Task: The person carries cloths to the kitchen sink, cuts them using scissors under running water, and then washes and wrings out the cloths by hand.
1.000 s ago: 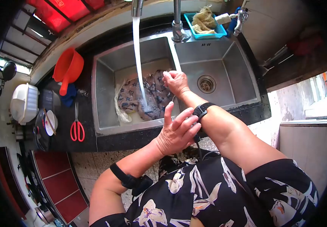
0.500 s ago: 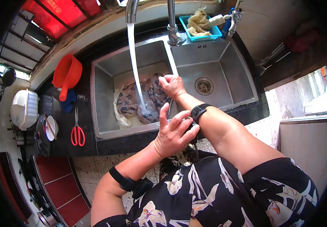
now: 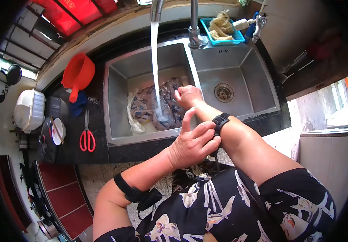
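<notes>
Resting my half-curled left hand (image 3: pixel 194 145) beside the wristband (image 3: pixel 221 122), centre; its grip unclear.
Right hand (image 3: pixel 189 97): closed above the sink (image 3: pixel 119 117), contents hidden.

At about eleven o'clock, red sheeting (image 3: pixel 89 10) glows behind a dark barred window (image 3: pixel 24 36), above a pale ledge (image 3: pixel 105 39) with a worn brownish edge. A black countertop (image 3: pixel 71 148) stretches across the middle. At nine o'clock stands a pale wall (image 3: pixel 5 133); at eight, dark red panels (image 3: pixel 63 197) with light seams adjoin speckled floor tiles (image 3: pixel 89 173). The grey wall (image 3: pixel 299 24) at two o'clock lies in shadow — yet at three, white daylight fills an opening (image 3: pixel 345 105) above a pale panel (image 3: pixel 327 161).
</notes>
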A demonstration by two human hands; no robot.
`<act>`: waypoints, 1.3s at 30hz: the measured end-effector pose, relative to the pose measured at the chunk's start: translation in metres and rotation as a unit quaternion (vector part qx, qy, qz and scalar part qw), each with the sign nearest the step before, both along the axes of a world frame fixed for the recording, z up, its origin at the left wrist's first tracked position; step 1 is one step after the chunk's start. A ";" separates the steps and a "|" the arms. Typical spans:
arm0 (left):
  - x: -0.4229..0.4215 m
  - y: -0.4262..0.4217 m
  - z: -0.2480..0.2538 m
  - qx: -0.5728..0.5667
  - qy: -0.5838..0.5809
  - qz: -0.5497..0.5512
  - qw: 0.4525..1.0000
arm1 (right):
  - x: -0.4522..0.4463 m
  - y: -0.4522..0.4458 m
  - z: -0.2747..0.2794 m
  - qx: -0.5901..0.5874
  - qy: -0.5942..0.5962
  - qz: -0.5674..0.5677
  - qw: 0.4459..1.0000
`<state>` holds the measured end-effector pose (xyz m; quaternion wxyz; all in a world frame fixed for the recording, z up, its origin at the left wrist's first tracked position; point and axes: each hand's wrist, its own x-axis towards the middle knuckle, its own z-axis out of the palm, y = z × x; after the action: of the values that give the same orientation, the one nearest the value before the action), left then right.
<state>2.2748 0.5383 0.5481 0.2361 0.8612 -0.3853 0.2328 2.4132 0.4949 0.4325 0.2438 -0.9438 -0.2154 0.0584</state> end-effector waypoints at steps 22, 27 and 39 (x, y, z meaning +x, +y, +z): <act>0.024 0.126 -0.066 -0.545 0.480 0.390 0.566 | 0.024 0.009 -0.012 0.109 0.101 -0.093 0.985; 0.032 0.185 -0.108 -0.811 0.398 0.323 0.281 | 0.001 0.011 0.010 0.087 0.311 0.076 0.943; 0.054 0.203 -0.150 -0.632 0.157 0.557 0.515 | -0.133 0.039 0.097 0.271 0.723 0.143 0.619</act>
<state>2.3285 0.7409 0.3985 0.5969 0.5458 0.4651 0.3599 2.2798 0.5338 0.5297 0.5538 -0.4452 -0.1076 0.6953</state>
